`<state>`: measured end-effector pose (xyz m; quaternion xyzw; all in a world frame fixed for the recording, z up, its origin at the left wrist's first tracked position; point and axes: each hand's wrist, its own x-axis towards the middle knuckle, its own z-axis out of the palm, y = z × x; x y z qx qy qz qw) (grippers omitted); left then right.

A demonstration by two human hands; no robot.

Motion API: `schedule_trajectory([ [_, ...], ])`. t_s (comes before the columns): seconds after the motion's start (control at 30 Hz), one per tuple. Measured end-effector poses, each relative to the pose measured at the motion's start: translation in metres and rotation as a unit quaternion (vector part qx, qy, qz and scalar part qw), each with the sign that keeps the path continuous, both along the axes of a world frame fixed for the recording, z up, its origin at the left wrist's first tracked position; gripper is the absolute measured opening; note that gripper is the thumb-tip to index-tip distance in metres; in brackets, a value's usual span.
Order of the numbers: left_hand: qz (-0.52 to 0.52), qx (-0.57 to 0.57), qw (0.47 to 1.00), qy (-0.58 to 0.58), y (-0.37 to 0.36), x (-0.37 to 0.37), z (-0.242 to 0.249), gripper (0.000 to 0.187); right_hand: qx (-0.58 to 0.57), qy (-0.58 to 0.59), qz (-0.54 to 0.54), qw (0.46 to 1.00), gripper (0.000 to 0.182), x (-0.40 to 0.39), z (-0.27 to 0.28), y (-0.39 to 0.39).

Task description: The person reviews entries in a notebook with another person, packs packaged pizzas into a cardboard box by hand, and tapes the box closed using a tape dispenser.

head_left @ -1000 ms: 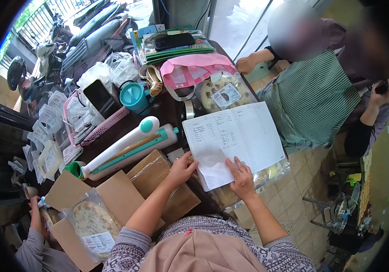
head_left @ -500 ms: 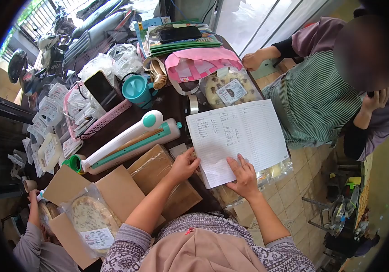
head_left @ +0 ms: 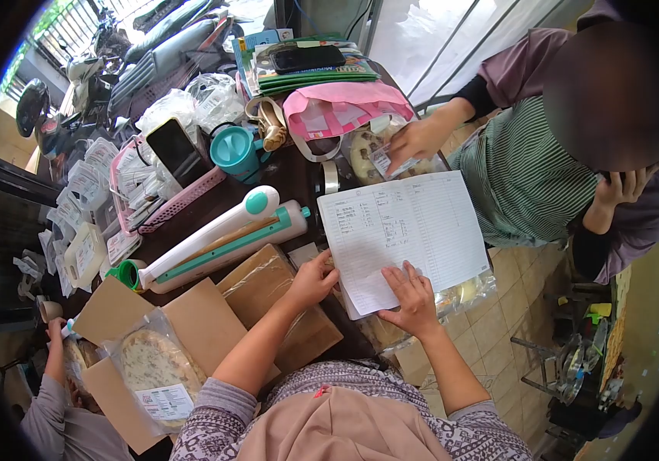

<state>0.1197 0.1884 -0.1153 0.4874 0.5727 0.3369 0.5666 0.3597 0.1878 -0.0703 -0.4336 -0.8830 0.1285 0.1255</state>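
Observation:
An open notebook with handwritten lists lies in front of me, over bagged items at the table's edge. My left hand is closed on the lower part of its left edge. Flat on the lower page rests my right hand, fingers stretched out and holding nothing. Behind the notebook is a bagged round pizza-like item with a label, partly covered by a co-worker's hand. Left of my left hand sits a brown cardboard box.
A white and green bag sealer lies left of the notebook. Near it are a teal mug, a pink basket and a phone. An open carton holds another bagged round item. Another person sits at lower left.
The co-worker on the right has reached forward, and that hand now lies on the bagged round item behind the notebook. My own hands and the notebook have hardly moved.

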Motion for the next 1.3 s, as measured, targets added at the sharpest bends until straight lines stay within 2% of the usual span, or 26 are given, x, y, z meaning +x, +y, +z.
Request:
schedule_trajectory([
  [0.17,0.000,-0.009,1.000,-0.003,0.001,-0.001,0.000,0.048,0.029,-0.006,0.010,1.000,0.071,-0.007,0.012,0.009],
  [0.23,0.003,-0.010,1.000,-0.016,-0.001,0.000,-0.004,0.048,0.015,-0.003,0.026,1.000,0.055,-0.009,0.016,0.021],
  [0.27,0.002,0.001,1.000,-0.012,0.000,0.000,-0.006,0.047,0.015,-0.003,0.026,1.000,0.055,-0.014,0.014,0.027],
  [0.33,0.001,0.010,1.000,-0.009,0.000,0.000,-0.005,0.047,-0.019,-0.014,-0.056,0.998,0.044,-0.033,0.004,0.038],
  [0.43,0.006,0.002,1.000,-0.015,-0.001,0.000,-0.003,0.047,0.039,-0.024,-0.068,0.997,0.048,-0.061,-0.011,0.057],
  [0.63,-0.004,-0.003,1.000,-0.011,-0.001,-0.001,-0.007,0.049,0.041,-0.098,-0.077,0.991,0.056,-0.093,-0.021,0.069],
  [1.3,-0.012,0.021,1.000,0.014,-0.001,0.000,-0.015,0.054,0.057,-0.079,-0.077,0.992,0.053,-0.091,-0.024,0.065],
])
